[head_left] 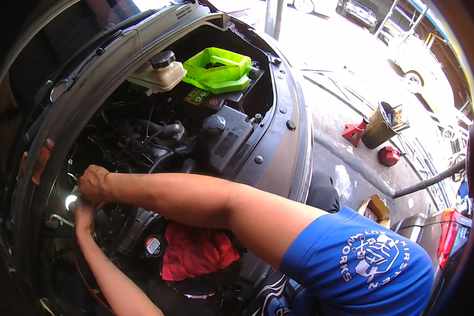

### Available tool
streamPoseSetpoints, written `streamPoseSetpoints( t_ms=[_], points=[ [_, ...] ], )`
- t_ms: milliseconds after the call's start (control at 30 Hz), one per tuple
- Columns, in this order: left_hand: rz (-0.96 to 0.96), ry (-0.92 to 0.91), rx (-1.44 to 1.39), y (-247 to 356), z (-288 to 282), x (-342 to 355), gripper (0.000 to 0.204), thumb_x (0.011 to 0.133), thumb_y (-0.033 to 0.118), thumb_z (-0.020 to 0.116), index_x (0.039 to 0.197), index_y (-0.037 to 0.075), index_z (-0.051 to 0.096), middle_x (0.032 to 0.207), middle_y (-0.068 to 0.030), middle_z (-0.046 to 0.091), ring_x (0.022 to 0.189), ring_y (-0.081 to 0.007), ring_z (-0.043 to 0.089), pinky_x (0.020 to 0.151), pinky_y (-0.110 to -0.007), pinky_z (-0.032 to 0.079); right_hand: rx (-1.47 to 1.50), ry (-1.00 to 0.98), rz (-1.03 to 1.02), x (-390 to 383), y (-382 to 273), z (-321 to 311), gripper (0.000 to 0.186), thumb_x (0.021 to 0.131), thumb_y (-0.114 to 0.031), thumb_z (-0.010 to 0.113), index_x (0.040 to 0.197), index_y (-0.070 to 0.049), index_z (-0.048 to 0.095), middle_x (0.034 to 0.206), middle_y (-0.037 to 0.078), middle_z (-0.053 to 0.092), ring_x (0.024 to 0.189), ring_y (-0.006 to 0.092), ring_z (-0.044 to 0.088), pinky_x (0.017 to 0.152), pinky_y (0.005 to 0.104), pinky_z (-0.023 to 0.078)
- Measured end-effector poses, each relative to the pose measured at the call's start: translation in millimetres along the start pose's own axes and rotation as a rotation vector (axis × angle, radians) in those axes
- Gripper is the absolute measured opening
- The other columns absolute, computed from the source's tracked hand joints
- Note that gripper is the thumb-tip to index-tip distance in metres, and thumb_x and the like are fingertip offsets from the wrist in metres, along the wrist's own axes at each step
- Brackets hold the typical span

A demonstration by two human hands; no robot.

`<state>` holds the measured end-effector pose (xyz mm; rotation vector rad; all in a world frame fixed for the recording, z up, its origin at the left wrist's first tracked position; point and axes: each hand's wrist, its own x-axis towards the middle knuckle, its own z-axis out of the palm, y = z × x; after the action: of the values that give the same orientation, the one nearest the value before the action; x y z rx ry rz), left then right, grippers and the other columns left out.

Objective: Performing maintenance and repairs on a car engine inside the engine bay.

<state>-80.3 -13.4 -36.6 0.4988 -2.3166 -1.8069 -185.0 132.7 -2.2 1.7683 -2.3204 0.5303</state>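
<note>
Both my arms reach into a car's engine bay, and my hands meet close together at its left side. My right hand point(94, 183) is closed, its fingers curled around something that I cannot make out. Just below it, my left hand point(85, 209) is partly covered by the right one and in shade; its fingers are hidden. A small bright light point(70, 202) shines right beside both hands. Near them is a metal pipe end point(60, 219). Dark engine parts point(163, 131) lie beyond my right forearm.
A red cloth point(197, 253) lies by a round cap point(153, 246). Farther off are a cut-open green jug point(216, 68), a pale fluid reservoir point(160, 73) and a black box point(226, 137). Outside the fender point(279, 152), a red jack stand point(355, 131) and a bin point(376, 129) stand on the floor.
</note>
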Motion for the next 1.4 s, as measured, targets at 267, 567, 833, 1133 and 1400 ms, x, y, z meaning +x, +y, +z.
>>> streamPoseSetpoints(
  t_ms=[267,567,833,1133,1400],
  points=[
    [-0.087,0.002,0.055,9.4,8.8,-2.1,0.059,0.082,0.017,0.078,0.131,-0.001,0.052,0.129,-0.0125,0.056,0.113,-0.0201,0.06,0.088,-0.035,0.058,0.004,0.003,0.031,2.5,0.9,2.9,0.025,0.08,-0.027,0.062,0.09,-0.01,0.078,0.093,0.011,0.075,0.092,0.0263,0.073,0.083,0.039,0.056],
    [-0.065,-0.029,-0.019,6.4,8.3,-0.2,0.058,0.081,0.012,0.077,0.13,-0.002,0.05,0.13,-0.014,0.054,0.112,-0.0238,0.06,0.089,-0.039,0.059,0.051,-0.065,-0.001,-0.1,3.6,-8.0,0.026,0.08,-0.028,0.063,0.087,-0.009,0.078,0.091,0.013,0.075,0.091,0.0265,0.073,0.081,0.0387,0.056],
    [-0.058,-0.057,0.022,9.7,8.7,-0.8,0.051,0.083,0.015,0.076,0.127,0.001,0.054,0.121,-0.0118,0.061,0.103,-0.0245,0.066,0.087,-0.039,0.059,0.03,0.01,-0.088,0.1,9.7,-8.2,0.027,0.081,-0.028,0.062,0.089,-0.008,0.078,0.091,0.013,0.075,0.09,0.0283,0.073,0.08,0.0394,0.057],
    [-0.059,-0.052,0.04,19.1,13.9,-2.3,0.052,0.082,0.019,0.077,0.126,0.003,0.056,0.119,-0.0098,0.063,0.103,-0.0234,0.067,0.089,-0.04,0.058,0.02,0.072,-0.031,4.8,11.1,4.4,0.026,0.083,-0.025,0.058,0.088,-0.008,0.077,0.09,0.012,0.075,0.089,0.0278,0.073,0.081,0.0398,0.057],
    [-0.052,-0.01,0.008,17.9,14.4,-2.4,0.056,0.08,0.023,0.079,0.127,0.002,0.056,0.121,-0.0098,0.061,0.105,-0.0222,0.065,0.089,-0.04,0.058,0.027,0.011,0.042,6.8,10.5,5.8,0.025,0.084,-0.024,0.057,0.088,-0.01,0.077,0.091,0.012,0.075,0.091,0.0297,0.073,0.082,0.0409,0.057]
  ],
)
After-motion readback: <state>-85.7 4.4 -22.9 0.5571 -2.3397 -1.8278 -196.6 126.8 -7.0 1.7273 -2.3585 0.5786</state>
